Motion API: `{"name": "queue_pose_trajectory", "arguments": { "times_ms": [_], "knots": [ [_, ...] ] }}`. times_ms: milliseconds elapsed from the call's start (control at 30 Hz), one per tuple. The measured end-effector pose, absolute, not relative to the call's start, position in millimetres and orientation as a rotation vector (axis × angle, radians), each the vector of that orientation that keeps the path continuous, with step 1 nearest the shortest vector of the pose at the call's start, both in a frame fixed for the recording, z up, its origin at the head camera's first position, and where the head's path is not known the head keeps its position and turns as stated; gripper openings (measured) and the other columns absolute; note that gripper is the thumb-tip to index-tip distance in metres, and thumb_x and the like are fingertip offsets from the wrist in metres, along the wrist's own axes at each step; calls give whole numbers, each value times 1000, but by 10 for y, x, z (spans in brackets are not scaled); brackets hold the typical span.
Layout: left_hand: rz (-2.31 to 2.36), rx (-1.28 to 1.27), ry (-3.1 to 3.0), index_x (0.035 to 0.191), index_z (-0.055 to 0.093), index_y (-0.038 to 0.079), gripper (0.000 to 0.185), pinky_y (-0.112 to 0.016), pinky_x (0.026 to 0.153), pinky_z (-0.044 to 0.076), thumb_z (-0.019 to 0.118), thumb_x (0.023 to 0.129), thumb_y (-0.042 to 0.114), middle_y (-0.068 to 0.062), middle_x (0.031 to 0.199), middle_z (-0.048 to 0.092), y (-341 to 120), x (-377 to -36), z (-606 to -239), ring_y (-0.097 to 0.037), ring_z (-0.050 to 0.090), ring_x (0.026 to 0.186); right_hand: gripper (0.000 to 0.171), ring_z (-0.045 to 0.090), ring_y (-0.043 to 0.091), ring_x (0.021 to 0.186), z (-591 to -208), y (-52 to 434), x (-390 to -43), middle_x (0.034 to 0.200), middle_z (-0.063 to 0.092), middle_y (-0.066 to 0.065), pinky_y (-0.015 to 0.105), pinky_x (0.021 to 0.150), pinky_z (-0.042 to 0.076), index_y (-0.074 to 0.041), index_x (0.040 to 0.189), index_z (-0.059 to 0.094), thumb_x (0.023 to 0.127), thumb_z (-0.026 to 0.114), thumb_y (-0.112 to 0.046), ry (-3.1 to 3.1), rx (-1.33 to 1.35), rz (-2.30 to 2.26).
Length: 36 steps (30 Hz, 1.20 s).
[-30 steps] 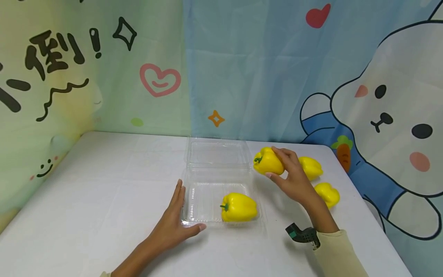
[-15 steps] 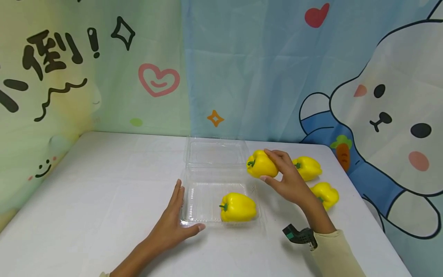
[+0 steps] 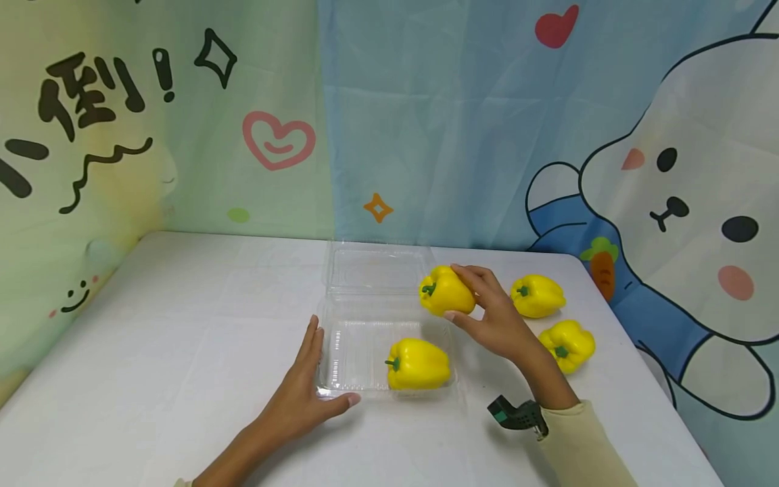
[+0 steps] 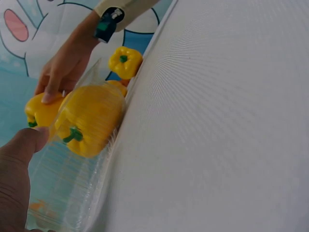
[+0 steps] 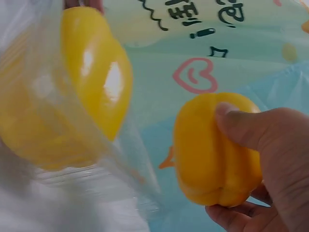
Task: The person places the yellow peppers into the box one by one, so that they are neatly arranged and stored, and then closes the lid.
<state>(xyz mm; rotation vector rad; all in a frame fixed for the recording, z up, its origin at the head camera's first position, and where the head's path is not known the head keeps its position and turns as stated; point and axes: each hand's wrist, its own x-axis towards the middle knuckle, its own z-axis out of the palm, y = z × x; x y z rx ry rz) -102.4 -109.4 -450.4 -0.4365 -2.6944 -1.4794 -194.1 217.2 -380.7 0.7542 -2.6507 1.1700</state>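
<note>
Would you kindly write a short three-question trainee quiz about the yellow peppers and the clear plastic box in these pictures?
1. How many yellow bell peppers lie on the white table outside the clear plastic clamshell box?
2. True or false: the right hand holds a yellow pepper above the box's far right corner.
3. What does the left hand do? A) grips a pepper B) rests flat against the box's near left edge C) lifts the lid

Key: 1. Two; another lies inside. 2. True. 3. B.

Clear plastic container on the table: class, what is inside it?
One yellow pepper lies in the clear plastic container, at its right. The rest of the tray shows through bare; nothing is hidden.
</note>
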Motion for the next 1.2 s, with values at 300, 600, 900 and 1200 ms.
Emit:
{"name": "queue_pose_trajectory", "arguments": {
  "times_ms": [300, 600, 900, 1200],
  "knots": [
    [-1481, -430, -2702, 154, 11, -2, 123, -50, 110, 22, 81, 71, 56, 4, 162, -8, -1096, -1020, -4498, -28, 11, 146, 70, 44, 29, 126, -3898, 2022, -1946, 139, 38, 11, 55, 99, 42, -14, 149, 38, 89, 73, -19, -2669, 817, 1246],
    [-1492, -436, -2691, 154, 10, -1, 122, -50, 111, 22, 84, 71, 50, 5, 162, -8, -1088, -1020, -4500, -26, 10, 146, 71, 44, 29, 125, -3967, 1944, -1919, 139, 37, 12, 51, 100, 42, -12, 149, 38, 88, 74, -16, -2706, 825, 1256],
    [-1492, -422, -2708, 154, 10, -1, 122, -51, 111, 22, 82, 72, 52, 1, 163, -7, -1088, -1012, -4489, -27, 9, 146, 72, 43, 29, 128, -4014, 1913, -1918, 141, 34, 12, 49, 103, 40, -13, 150, 36, 88, 74, -17, -2738, 846, 1225],
    [-1463, -436, -2703, 154, 11, -2, 122, -51, 110, 22, 83, 71, 52, -1, 163, -7, -1090, -1023, -4499, -27, 9, 146, 72, 42, 30, 127, -4036, 1916, -1912, 142, 33, 14, 50, 105, 37, -16, 151, 35, 89, 73, -22, -2753, 859, 1198]
  ]
}}
